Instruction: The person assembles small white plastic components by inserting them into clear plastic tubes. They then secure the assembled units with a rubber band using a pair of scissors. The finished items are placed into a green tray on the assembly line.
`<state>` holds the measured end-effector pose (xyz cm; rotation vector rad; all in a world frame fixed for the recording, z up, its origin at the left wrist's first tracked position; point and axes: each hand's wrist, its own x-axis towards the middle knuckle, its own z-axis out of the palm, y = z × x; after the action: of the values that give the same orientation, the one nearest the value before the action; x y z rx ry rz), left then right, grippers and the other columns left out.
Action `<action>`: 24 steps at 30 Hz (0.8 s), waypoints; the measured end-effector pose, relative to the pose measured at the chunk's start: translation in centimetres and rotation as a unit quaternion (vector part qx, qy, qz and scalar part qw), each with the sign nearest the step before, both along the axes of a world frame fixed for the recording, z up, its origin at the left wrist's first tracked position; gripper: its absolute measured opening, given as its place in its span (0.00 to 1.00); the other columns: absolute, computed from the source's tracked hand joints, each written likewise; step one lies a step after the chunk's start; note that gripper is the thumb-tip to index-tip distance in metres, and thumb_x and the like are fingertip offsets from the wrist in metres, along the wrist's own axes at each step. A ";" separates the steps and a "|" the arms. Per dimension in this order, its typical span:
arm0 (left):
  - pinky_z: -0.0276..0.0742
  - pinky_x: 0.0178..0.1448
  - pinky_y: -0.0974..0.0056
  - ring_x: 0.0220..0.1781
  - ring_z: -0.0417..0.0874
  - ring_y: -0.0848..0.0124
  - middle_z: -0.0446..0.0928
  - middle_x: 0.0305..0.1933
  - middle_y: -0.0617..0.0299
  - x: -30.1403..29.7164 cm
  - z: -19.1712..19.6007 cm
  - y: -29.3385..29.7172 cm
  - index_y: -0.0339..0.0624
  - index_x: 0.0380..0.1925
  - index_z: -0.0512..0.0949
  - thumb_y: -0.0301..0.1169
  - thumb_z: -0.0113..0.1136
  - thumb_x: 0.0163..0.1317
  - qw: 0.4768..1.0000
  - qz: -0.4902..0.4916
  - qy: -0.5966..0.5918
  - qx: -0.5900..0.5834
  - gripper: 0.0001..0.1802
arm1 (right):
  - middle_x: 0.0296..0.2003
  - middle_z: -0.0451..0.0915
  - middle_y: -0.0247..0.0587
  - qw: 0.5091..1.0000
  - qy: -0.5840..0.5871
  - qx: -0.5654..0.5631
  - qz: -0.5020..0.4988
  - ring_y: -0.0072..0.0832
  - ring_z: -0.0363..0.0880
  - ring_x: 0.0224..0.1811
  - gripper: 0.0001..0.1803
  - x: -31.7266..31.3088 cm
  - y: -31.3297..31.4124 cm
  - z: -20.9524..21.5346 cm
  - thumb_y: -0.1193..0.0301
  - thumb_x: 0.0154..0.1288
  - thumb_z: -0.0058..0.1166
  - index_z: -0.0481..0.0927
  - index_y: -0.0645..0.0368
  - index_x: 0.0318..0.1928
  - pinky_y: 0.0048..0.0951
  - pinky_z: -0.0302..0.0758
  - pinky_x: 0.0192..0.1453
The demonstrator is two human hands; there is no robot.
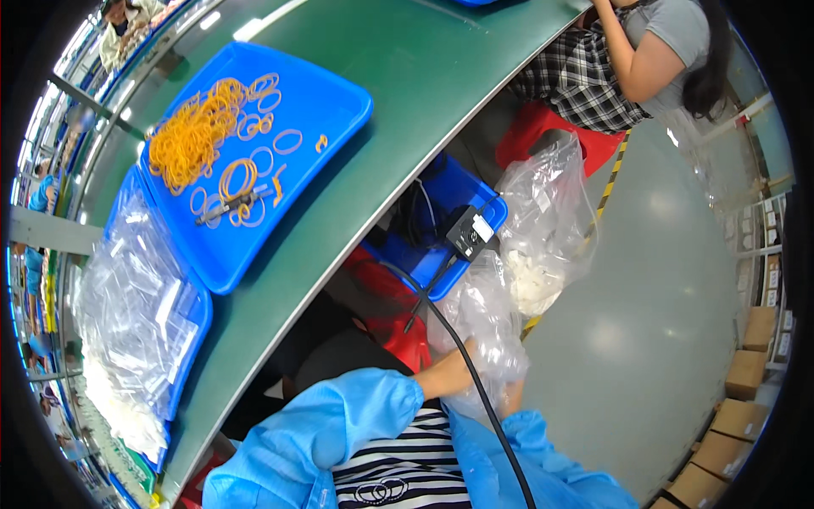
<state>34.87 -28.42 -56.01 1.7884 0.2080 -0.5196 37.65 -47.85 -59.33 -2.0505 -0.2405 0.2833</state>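
Down by my lap, my left hand (462, 366) grips a clear plastic bag (487, 316), its fingers partly covered by the film. Against the same bag's lower side is my right hand (512, 395); only its wrist and a bit of the hand show, and its fingers are hidden. Just beyond the bag, a blue bin (445, 284) holds dark cables and a small black adapter box (470, 233) with a white label. A black cable (475, 373) runs in front of my left hand and the bag. Another clear bag (543, 220) with whitish contents lies beside the bin.
On the green table (407, 110), a blue tray (297, 93) carries yellow rubber bands (191, 140) and a dark pen-like tool (229, 206). A second tray (199, 318) holds clear bags (140, 297). A person (653, 59) sits on a red stool (526, 140). Cardboard boxes (729, 433) line the right.
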 end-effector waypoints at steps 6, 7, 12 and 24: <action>0.65 0.71 0.54 0.63 0.76 0.51 0.79 0.55 0.40 1.0 -1.6 -1.0 0.35 0.57 0.76 0.49 0.57 0.65 0.962 -0.263 0.047 -0.052 0.31 | 0.37 0.81 0.49 0.979 0.055 -0.010 0.198 0.37 0.83 0.40 0.27 -2.9 -0.1 10.4 0.78 0.63 0.51 0.69 0.61 0.64 0.35 0.78 0.48; 0.66 0.70 0.53 0.62 0.77 0.51 0.79 0.55 0.40 1.8 -0.7 -1.1 0.35 0.57 0.77 0.49 0.57 0.64 0.950 -0.295 0.100 -0.020 0.30 | 0.36 0.81 0.50 0.963 0.091 -0.008 0.253 0.38 0.84 0.40 0.26 -2.9 0.0 11.3 0.78 0.64 0.50 0.69 0.63 0.64 0.34 0.78 0.47; 0.67 0.68 0.50 0.61 0.77 0.50 0.78 0.56 0.42 1.4 -3.8 -3.2 0.38 0.57 0.77 0.45 0.59 0.62 0.964 -0.173 0.151 0.137 0.28 | 0.35 0.81 0.47 0.915 0.164 -0.008 0.368 0.33 0.81 0.36 0.23 -4.7 1.1 16.0 0.77 0.66 0.48 0.70 0.66 0.61 0.31 0.78 0.43; 0.71 0.66 0.50 0.62 0.77 0.48 0.76 0.59 0.43 1.0 0.6 -2.1 0.41 0.56 0.79 0.41 0.63 0.59 0.987 0.039 -0.012 0.157 0.26 | 0.29 0.71 0.32 0.888 0.282 0.237 -0.275 0.24 0.73 0.28 0.12 0.0 -4.6 11.0 0.80 0.63 0.46 0.73 0.61 0.47 0.25 0.76 0.37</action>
<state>35.86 -30.56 -55.41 2.0829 0.3583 -0.4254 37.69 -52.45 -48.34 -1.3956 0.5766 0.4020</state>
